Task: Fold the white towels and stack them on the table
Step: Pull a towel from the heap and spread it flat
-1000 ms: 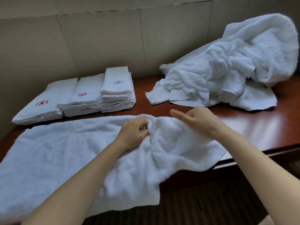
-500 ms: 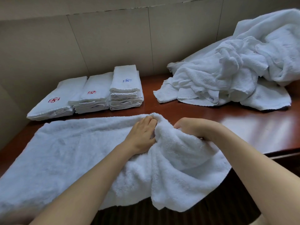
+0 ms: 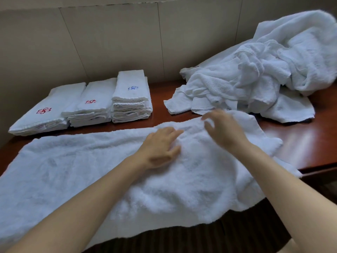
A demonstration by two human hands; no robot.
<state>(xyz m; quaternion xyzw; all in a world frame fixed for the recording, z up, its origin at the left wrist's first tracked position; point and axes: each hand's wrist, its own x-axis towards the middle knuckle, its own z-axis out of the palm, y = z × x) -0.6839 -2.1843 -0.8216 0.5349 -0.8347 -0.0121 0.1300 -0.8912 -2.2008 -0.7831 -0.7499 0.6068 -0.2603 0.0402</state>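
Now spreading towel (image 3: 91,170) on desk (image 3: 300,139). Left hand (image 3: 160,148) flat, fingers straight, pressing towel. Right hand (image 3: 224,128) open, blurred, above far edge. Stacks (image 3: 131,95) beyond left hand, pile (image 3: 255,84) beyond right. Smooth bunched middle outward, square corners before folding.

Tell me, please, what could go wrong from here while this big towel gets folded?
1. The large white fluffy towel hangs over the near edge of the glossy dark-red wooden table; neither hand grips it, so it might slide off.
2. Its far edge lies close to the heap of crumpled white towels, so a fold could snag one.
3. The right hand is blurred mid-motion, and the left hand only rests flat, so wrinkles may get folded in.
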